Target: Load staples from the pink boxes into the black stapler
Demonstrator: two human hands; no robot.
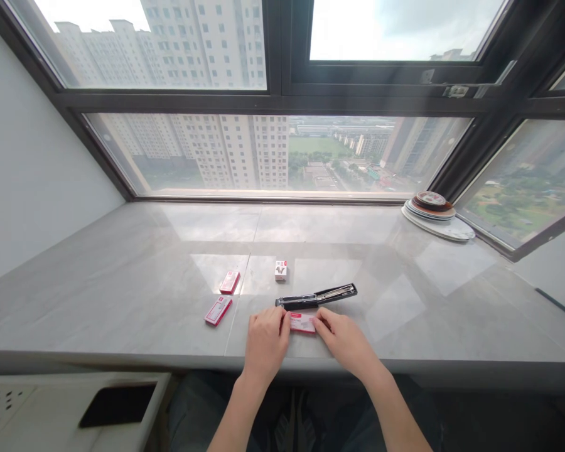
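Between my two hands lies a flat red and white staple box (302, 322) near the sill's front edge. My left hand (266, 339) pinches its left end, and my right hand (343, 339) pinches the right end. Just beyond the box rests a black stapler (317, 297), opened out so its upper arm tilts away to the right. A small white and red box (281, 270) stands farther back. To the left are two more flat red boxes, one behind (230, 282) and one in front (218, 311).
All of these sit on a grey marble-look sill (122, 282) below dark-framed windows. A stack of plates and round mats (435, 216) stands in the far right corner. At lower left, a dark phone-like slab (117, 405) lies on a pale surface (37, 433).
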